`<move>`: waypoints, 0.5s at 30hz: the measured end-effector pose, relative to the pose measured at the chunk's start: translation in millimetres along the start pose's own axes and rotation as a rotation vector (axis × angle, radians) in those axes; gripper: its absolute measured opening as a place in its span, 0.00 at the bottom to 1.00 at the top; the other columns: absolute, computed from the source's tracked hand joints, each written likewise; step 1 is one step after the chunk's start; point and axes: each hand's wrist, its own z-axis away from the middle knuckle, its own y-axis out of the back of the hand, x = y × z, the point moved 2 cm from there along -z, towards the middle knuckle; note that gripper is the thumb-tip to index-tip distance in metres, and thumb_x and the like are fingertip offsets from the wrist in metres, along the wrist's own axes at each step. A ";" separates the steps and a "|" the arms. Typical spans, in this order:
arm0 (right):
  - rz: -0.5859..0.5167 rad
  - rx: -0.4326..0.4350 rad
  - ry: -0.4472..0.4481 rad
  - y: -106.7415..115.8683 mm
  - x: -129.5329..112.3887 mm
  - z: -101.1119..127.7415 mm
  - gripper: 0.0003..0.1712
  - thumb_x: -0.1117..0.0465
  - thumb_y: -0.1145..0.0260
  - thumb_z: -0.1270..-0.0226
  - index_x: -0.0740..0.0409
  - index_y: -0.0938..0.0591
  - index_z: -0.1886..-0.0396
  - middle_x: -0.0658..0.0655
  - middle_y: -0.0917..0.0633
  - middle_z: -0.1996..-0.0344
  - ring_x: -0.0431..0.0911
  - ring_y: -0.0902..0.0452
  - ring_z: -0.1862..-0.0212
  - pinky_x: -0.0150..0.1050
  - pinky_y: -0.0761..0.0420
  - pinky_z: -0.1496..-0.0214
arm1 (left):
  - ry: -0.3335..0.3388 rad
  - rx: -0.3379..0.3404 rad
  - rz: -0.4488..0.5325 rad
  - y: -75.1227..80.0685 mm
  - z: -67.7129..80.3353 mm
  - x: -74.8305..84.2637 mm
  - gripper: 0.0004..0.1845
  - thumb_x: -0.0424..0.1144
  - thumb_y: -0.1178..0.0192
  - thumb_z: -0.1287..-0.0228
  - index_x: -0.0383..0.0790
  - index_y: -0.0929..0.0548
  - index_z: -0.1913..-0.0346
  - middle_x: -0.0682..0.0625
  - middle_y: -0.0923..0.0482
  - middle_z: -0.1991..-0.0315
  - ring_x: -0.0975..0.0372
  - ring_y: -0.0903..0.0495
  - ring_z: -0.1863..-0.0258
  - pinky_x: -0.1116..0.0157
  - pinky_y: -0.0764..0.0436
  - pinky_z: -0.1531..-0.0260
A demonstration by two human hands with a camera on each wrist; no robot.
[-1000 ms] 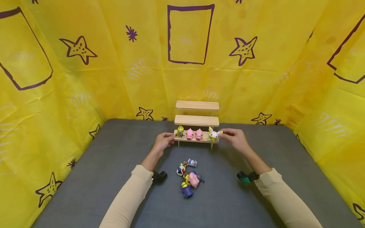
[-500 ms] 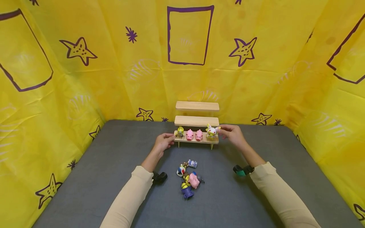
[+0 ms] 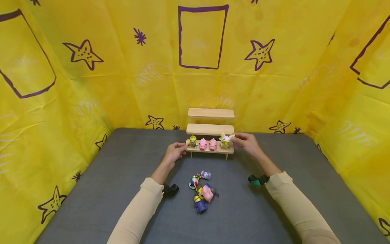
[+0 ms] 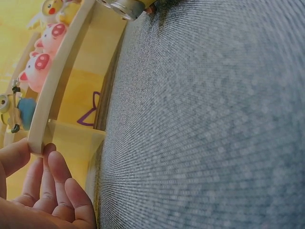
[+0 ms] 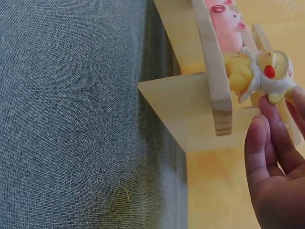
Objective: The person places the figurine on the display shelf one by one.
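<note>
A three-step wooden display shelf (image 3: 210, 129) stands at the back of the table. My left hand (image 3: 175, 151) pinches the left end of its lowest board (image 4: 64, 67) between thumb and fingers. At the board's right end, my right hand (image 3: 249, 145) pinches a yellow figurine (image 5: 267, 71) in a white eared hood by one ear. The figurine is upright, its feet at the board. On the same step stand two pink pig figurines (image 3: 208, 144) side by side, and a minion figurine (image 3: 193, 141) at the left end.
In front of the shelf lies a loose cluster of small toys: a pink pig (image 3: 207, 193), a minion in dark blue (image 3: 199, 204), a white round toy (image 3: 193, 182) and a blue-white one (image 3: 206, 175). A yellow patterned cloth (image 3: 201, 88) hangs behind and around the grey table (image 3: 146, 149).
My right hand has moved slightly left and back with the hooded figurine, which went from tilted to upright over the lowest step. The left hand has stayed at the board's end.
</note>
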 end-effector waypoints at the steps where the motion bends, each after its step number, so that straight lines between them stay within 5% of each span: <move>1: 0.002 -0.006 0.001 0.1 -0.2 -0.7 0.21 0.59 0.34 0.33 0.73 0.20 0.49 0.41 0.16 0.71 0.42 0.21 0.66 0.43 0.18 0.63 | 0.001 0.000 0.002 0.3 -0.3 0.3 0.15 0.39 0.39 0.33 0.36 0.19 0.47 0.48 0.17 0.61 0.64 0.20 0.68 0.65 0.23 0.62; 6: -0.020 -0.029 -0.011 -2.7 -15.6 6.0 0.20 0.63 0.36 0.32 0.76 0.21 0.48 0.46 0.16 0.69 0.37 0.22 0.68 0.48 0.18 0.60 | 0.003 0.001 0.000 1.4 -0.8 0.6 0.15 0.40 0.39 0.33 0.37 0.19 0.47 0.48 0.17 0.61 0.63 0.19 0.66 0.66 0.23 0.62; 15: -0.045 -0.041 -0.006 -6.1 -28.3 15.9 0.18 0.67 0.38 0.31 0.80 0.23 0.49 0.44 0.16 0.71 0.34 0.23 0.69 0.42 0.18 0.63 | -0.006 -0.001 -0.004 0.9 1.8 0.5 0.15 0.39 0.39 0.32 0.36 0.19 0.46 0.47 0.17 0.59 0.64 0.19 0.67 0.66 0.23 0.63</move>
